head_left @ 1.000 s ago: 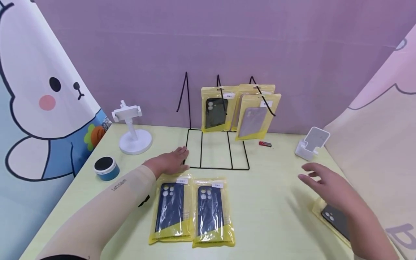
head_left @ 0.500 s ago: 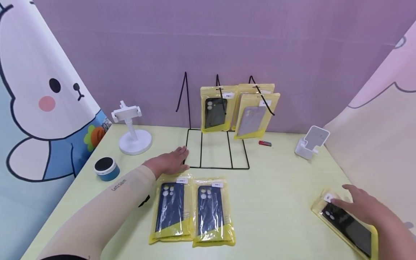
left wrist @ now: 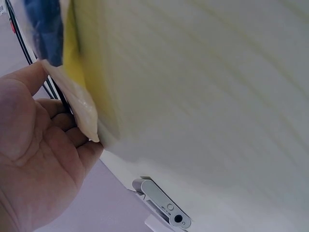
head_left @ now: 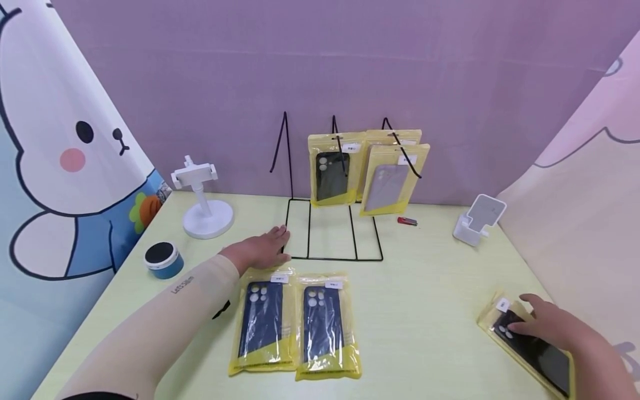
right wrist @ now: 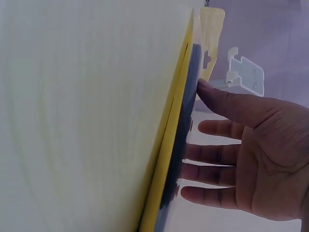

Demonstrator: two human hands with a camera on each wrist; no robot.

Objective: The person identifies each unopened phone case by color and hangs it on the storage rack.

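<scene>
My left hand (head_left: 260, 250) lies with its fingers extended at the left front corner of the black wire rack (head_left: 309, 230). In front of it are two yellow-edged bags, each with a dark blue phone case: the left phone case (head_left: 264, 316) and the right phone case (head_left: 324, 319). At the right, my right hand (head_left: 562, 330) is over a bagged black phone case (head_left: 542, 355). The right wrist view shows the thumb at the bag's edge and fairly straight fingers (right wrist: 212, 153) against its face. Three bagged cases hang on the rack, among them a black case (head_left: 331, 176) and a lilac case (head_left: 387, 186).
A white phone stand (head_left: 207, 216) and a blue round speaker-like object (head_left: 165, 260) stand at the left. A red USB stick (head_left: 407, 221) lies right of the rack. Farther right is a small white stand (head_left: 477, 219). The rack's left hook (head_left: 281, 144) carries no bag.
My right hand has moved down and to the right, from above the table onto the bagged black phone case. The left hand has stayed by the rack's corner.
</scene>
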